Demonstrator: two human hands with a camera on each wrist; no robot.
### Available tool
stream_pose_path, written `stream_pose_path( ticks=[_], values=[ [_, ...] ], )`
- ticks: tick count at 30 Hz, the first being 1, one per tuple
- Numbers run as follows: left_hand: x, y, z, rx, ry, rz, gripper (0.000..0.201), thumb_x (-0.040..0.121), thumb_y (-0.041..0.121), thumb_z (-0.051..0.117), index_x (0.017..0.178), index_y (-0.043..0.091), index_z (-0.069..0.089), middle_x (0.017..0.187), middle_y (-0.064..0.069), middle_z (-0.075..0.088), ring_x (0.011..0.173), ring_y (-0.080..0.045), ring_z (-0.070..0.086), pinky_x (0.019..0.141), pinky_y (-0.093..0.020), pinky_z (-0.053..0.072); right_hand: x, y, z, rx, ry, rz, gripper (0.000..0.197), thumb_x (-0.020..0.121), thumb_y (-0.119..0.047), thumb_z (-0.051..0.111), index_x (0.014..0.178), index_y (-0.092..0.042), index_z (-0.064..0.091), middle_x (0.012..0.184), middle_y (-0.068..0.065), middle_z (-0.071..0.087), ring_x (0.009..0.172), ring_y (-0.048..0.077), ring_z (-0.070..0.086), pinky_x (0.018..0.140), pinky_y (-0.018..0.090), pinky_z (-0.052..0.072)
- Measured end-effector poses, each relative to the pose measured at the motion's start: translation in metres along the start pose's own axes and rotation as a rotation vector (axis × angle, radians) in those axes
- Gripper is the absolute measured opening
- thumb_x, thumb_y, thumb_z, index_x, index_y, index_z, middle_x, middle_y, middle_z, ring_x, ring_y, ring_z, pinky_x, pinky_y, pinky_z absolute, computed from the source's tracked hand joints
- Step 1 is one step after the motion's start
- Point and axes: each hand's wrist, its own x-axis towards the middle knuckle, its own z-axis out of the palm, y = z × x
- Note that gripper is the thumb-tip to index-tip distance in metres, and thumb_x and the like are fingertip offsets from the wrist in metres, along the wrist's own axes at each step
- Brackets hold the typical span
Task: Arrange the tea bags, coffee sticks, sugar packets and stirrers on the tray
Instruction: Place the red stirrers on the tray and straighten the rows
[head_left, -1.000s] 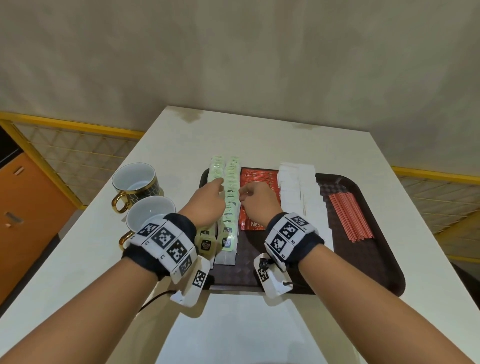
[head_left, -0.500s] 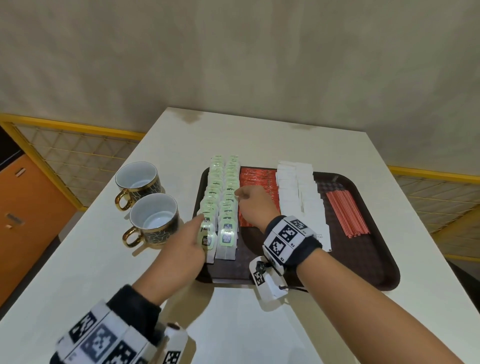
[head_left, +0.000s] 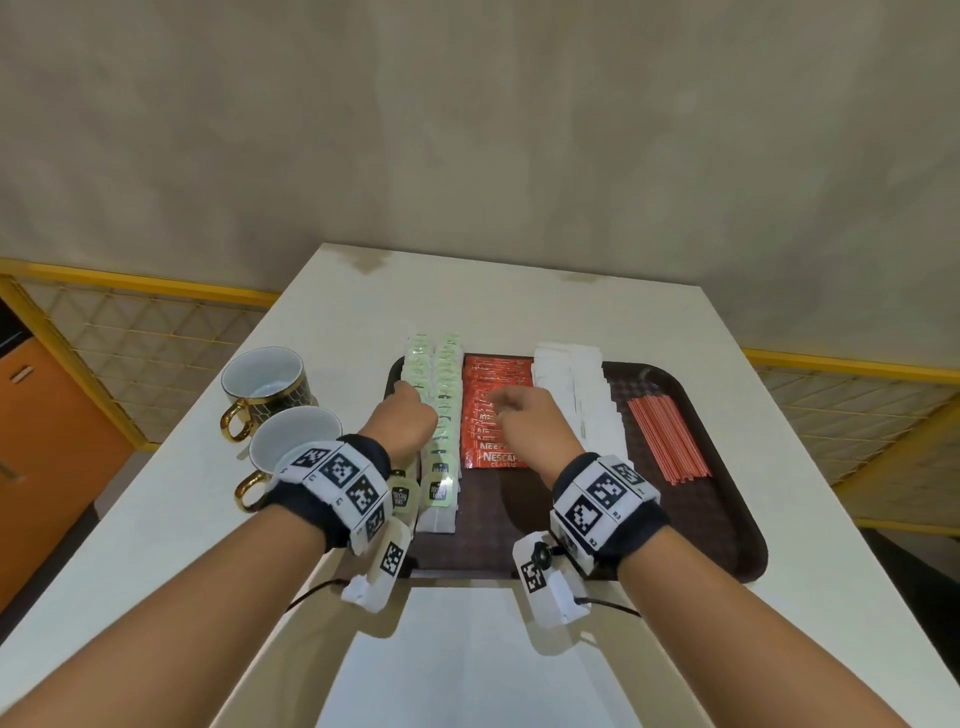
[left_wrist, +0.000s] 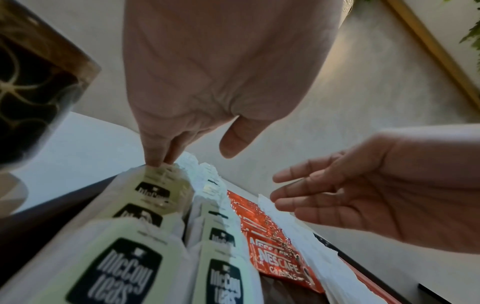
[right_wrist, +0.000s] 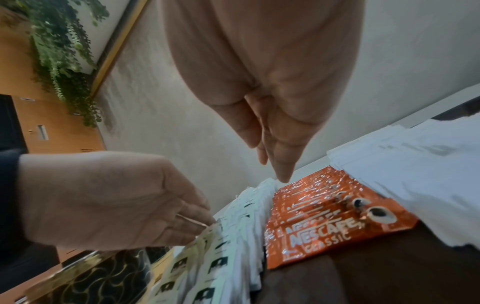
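Here the left hand (head_left: 402, 418) rests straight fingers (left_wrist: 155, 158) on the tea bags (head_left: 439, 395) left of the coffee sticks (head_left: 485, 384), above which the right hand's (head_left: 530, 423) relaxed fingers (left_wrist: 291, 197) hover.

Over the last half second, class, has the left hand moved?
Yes. The left hand went from the tray's near-left corner forward, to the far tea bags.

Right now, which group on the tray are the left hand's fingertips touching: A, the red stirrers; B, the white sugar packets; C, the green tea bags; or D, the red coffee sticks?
C: the left hand has its fingertips down on the outer row of green tea bags, at the tray's left edge.
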Motion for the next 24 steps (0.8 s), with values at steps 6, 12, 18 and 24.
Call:
stream_pose_path(
  ticks=[6, 12, 18, 24],
  values=[
    [0.007, 0.001, -0.002, -0.061, 0.090, -0.028, 0.046, 0.094, 0.002, 0.041, 0.138, -0.006, 0.035, 0.129, -0.023, 0.054, 0.094, -0.030, 0.056, 0.086, -0.039, 0.047, 0.014, -0.003, -0.017, 0.014, 0.033, 0.025, 0.042, 0.092, 0.005, 0.037, 0.125, -0.009, 0.060, 0.122, 0.012, 0.061, 0.096, 0.024, 0.062, 0.088, 0.039, 0.055],
    [-0.020, 0.012, -0.018, -0.121, 0.085, -0.024, 0.031, 0.090, -0.008, 0.035, 0.121, -0.007, 0.040, 0.079, -0.006, 0.042, 0.068, -0.018, 0.040, 0.053, -0.029, 0.028, 0.003, 0.002, -0.041, 0.030, -0.006, -0.028, 0.037, 0.095, 0.002, 0.039, 0.121, -0.010, 0.063, 0.125, 0.009, 0.062, 0.110, 0.024, 0.060, 0.093, 0.037, 0.049],
    [-0.111, 0.001, -0.006, 0.371, 0.139, 0.407, 0.042, 0.097, 0.015, 0.042, 0.138, 0.020, 0.037, 0.138, -0.002, 0.047, 0.125, -0.025, 0.041, 0.104, -0.039, 0.038, -0.049, 0.031, -0.091, -0.604, -0.209, -0.085, 0.033, 0.102, -0.018, 0.041, 0.131, -0.019, 0.058, 0.137, -0.001, 0.056, 0.127, 0.016, 0.051, 0.106, 0.028, 0.037],
    [-0.154, -0.045, 0.056, 0.884, -0.313, 0.511, 0.105, 0.062, 0.057, 0.001, 0.147, 0.009, 0.041, 0.156, -0.025, 0.018, 0.145, -0.036, 0.003, 0.117, -0.049, 0.013, -0.094, 0.065, -0.093, -0.836, -0.223, 0.081, 0.018, 0.096, -0.031, 0.052, 0.084, -0.018, 0.058, 0.088, -0.006, 0.062, 0.081, 0.014, 0.061, 0.068, 0.027, 0.047]
  ],
)
